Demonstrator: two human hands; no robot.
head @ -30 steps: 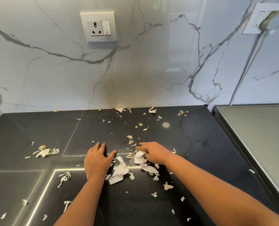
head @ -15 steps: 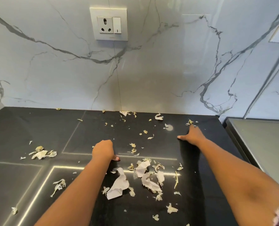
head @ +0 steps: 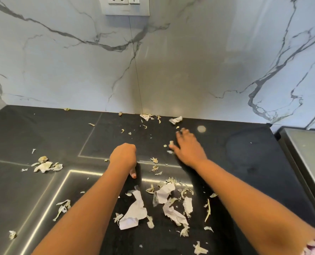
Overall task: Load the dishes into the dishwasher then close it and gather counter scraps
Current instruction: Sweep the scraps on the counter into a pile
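Observation:
Pale scraps of paper and peel are strewn over the black counter. The biggest heap of scraps lies between my forearms, near the front. My left hand rests on the counter with its fingers curled under and its thumb pointing back at me; I see nothing in it. My right hand lies flat and blurred on the counter farther back, fingers spread, touching small scraps at its left side. More bits lie along the wall.
A second clump of scraps sits at the left, and a few pieces lie near the front left. A marble wall with a socket plate closes the back. A grey steel surface adjoins the counter on the right.
My right hand has swept left and toward me from the back right of the counter, pushing small scraps. My left hand has stayed put, fist down. The view has tilted lower.

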